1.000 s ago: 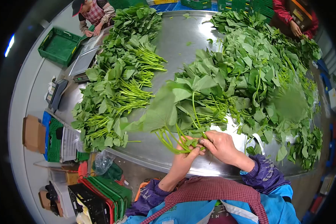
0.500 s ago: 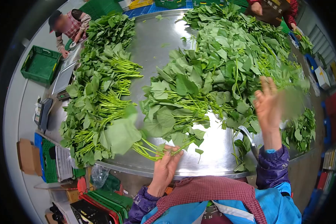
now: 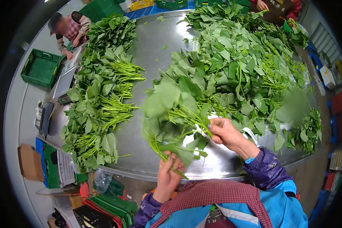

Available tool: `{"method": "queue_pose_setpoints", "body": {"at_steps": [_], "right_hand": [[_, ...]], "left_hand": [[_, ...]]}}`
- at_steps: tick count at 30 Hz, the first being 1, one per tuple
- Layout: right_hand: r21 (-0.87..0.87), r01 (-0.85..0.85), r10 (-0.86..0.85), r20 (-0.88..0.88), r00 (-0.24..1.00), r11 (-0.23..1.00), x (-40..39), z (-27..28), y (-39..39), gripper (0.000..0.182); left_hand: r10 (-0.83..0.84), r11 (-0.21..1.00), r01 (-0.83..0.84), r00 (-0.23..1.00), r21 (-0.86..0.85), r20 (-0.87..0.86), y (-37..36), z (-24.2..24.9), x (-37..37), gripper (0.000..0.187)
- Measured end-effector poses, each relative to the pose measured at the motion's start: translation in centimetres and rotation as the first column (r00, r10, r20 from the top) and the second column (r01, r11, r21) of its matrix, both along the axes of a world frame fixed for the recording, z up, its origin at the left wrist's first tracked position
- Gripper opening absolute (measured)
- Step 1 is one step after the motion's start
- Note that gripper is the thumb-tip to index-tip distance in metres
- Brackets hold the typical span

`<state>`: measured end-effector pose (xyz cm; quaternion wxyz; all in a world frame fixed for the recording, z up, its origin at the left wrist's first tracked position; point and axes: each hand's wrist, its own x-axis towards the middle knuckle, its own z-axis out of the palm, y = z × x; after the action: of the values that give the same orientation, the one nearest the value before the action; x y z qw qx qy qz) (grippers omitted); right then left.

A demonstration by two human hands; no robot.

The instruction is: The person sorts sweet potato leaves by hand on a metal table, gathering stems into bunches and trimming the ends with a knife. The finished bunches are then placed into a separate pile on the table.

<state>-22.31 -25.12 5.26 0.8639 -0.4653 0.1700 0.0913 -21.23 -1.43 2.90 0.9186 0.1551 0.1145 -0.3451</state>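
My left hand [image 3: 169, 171] is closed around the stems of a few leafy greens [image 3: 155, 146] near the table's front edge. Higher and to the right, my right hand [image 3: 228, 133] grips the stem ends of a bunch of leafy greens [image 3: 180, 113], its leaves pointing left and partly blurred. The leaves of the two handfuls overlap, so where one ends is hard to tell. Beyond my right hand lies a big heap of the same greens [image 3: 231, 68]. Bunches [image 3: 98, 102] are lined up along the table's left side, stems facing right.
The metal table [image 3: 152, 38] has a curved front edge before me. A white-handled tool [image 3: 250, 136] lies right of my right hand. One person [image 3: 70, 32] works at the far left beside a green crate [image 3: 41, 67]; another person [image 3: 277, 11] handles greens at the far right.
My right hand, open and raised at the right before, has come down left and now holds a bunch of greens. My left hand stays near the edge, still gripping stems.
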Motion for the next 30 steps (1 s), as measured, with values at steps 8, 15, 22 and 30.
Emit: {"method": "queue_pose_setpoints", "body": {"at_steps": [8, 15, 22, 30], "right_hand": [[-0.215, 0.057, -0.043, 0.066, 0.997, 0.975, -1.4, 1.2, 2.5, 0.013], [-0.878, 0.383, 0.363, 0.470, 0.805, 0.287, -2.4, 0.7, 4.8, 0.016], [-0.884, 0.406, 0.635, 0.453, 0.627, 0.230, -3.7, 0.7, 4.7, 0.018], [-0.998, -0.057, 0.705, -0.018, 0.709, 0.032, -7.4, 0.2, 0.1, 0.017]], "left_hand": [[-0.095, 0.873, -0.147, 0.884, 0.464, 0.458, -2.2, 2.9, 0.2, 0.015], [-0.065, 0.848, -0.077, 0.967, 0.525, 0.246, -4.0, 1.1, 0.3, 0.021], [-0.122, 0.830, 0.028, 0.984, 0.556, 0.131, -4.4, 1.7, 1.1, 0.019], [0.063, 0.927, -0.121, 0.983, 0.355, 0.171, -2.4, 0.1, 3.4, 0.022]]}}
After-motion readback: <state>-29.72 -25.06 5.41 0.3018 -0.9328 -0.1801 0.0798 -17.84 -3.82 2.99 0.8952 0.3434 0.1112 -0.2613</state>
